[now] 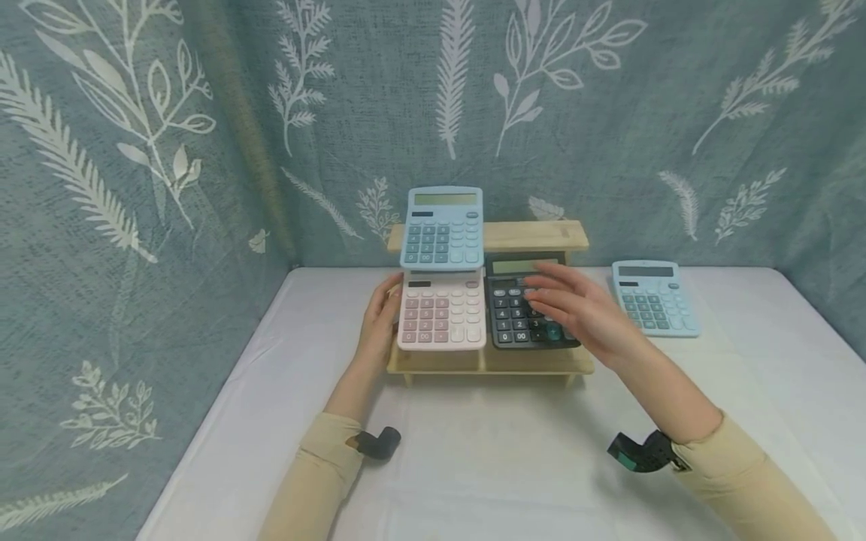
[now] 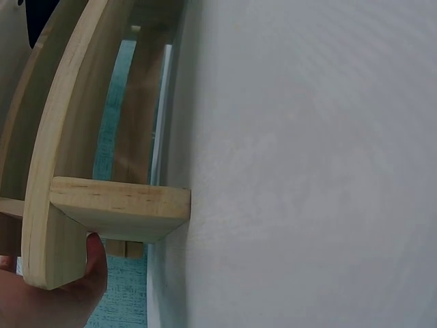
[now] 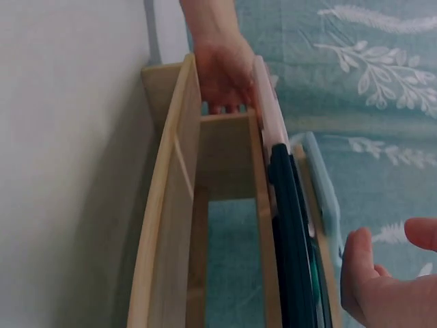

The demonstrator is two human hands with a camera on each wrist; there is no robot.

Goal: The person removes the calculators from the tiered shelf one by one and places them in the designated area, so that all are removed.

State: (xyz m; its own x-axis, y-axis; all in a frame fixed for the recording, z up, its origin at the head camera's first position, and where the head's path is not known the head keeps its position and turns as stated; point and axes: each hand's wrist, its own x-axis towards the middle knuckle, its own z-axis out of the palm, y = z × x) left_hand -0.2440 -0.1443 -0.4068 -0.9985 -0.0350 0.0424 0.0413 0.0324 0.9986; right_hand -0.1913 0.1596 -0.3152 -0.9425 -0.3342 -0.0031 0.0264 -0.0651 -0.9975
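Observation:
A two-tier wooden rack [image 1: 534, 236] carries three calculators. On its upper tier, at the left, leans a light blue calculator [image 1: 443, 233]. Below it a pink calculator [image 1: 442, 319] stands on the lower tier, beside a black calculator [image 1: 509, 312]. My left hand [image 1: 376, 323] grips the rack's left end, its thumb [image 2: 96, 258] under the end crosspiece in the left wrist view. In front of the black calculator hovers my right hand [image 1: 585, 312], fingers extended and overlapping its screen and keys in the head view. The right wrist view shows nothing between thumb and fingers [image 3: 358, 256].
Another light blue calculator [image 1: 656, 297] lies on the white-covered table [image 1: 514, 458] to the right of the rack. A blue-green curtain [image 1: 379, 113] with white leaf patterns hangs behind and along the sides.

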